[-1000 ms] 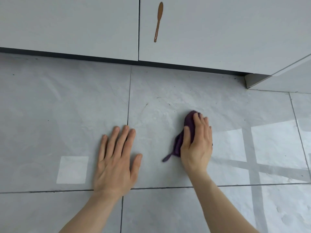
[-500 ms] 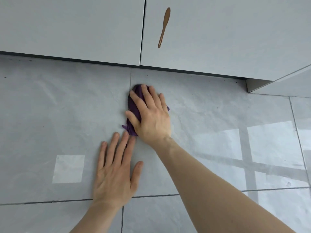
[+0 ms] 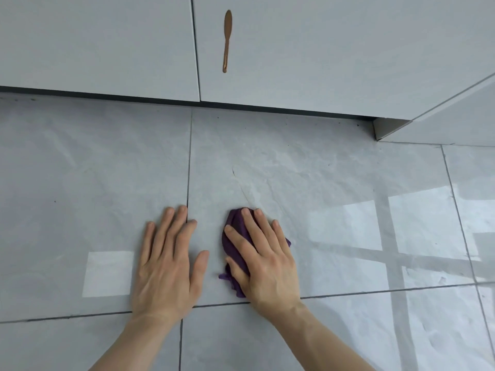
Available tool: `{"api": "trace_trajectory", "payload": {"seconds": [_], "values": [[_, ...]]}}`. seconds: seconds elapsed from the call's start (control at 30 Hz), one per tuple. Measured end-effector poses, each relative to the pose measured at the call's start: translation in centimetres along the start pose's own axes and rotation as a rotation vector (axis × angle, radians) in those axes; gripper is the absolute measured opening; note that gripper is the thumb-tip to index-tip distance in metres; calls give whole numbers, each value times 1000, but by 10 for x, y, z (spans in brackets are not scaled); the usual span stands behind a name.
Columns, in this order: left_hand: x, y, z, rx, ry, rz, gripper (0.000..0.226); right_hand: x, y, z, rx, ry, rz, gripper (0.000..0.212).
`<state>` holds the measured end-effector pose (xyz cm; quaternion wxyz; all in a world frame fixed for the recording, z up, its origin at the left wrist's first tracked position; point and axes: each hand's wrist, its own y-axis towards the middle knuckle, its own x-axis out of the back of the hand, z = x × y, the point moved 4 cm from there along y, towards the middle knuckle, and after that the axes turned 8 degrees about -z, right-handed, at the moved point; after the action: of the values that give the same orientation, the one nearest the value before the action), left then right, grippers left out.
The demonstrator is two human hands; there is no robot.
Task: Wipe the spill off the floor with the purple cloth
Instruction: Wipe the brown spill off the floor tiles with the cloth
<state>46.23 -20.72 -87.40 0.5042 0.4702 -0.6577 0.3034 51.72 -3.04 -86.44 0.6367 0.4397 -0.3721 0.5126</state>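
A bunched purple cloth (image 3: 233, 238) lies on the grey tiled floor (image 3: 294, 178), pressed flat under my right hand (image 3: 263, 259). Only its left edge, top and a small corner at the right show past the fingers. My left hand (image 3: 167, 259) rests palm down on the floor just left of the cloth, fingers spread, holding nothing. A thin dark streak (image 3: 242, 187) marks the tile beyond the cloth. I cannot make out any liquid on the glossy tile.
White cabinet doors (image 3: 321, 49) with a bronze handle (image 3: 227, 41) stand along the far side of the floor, above a dark toe-kick. Another cabinet corner (image 3: 385, 129) juts out at the right. Window light reflects on the tiles at right.
My right hand has dragged the cloth back toward me and to the right, from near the cabinet base to beside my left hand. The left hand stayed planted.
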Motion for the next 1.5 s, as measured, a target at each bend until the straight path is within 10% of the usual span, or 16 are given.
{"api": "trace_trajectory", "payload": {"seconds": [0.4,0.77,1.27,1.5], "values": [[5,-36,-3,54,26,44,68,-2,50,-31,67,-33,81,52],[19,13,25,57,65,-61,69,28,16,-66,-380,-59,-205,48],[5,9,27,104,52,-37,68,-8,-75,40,6,85,-61,39],[4,-1,11,43,55,-25,67,27,20,-1,-601,599,-292,27]]}}
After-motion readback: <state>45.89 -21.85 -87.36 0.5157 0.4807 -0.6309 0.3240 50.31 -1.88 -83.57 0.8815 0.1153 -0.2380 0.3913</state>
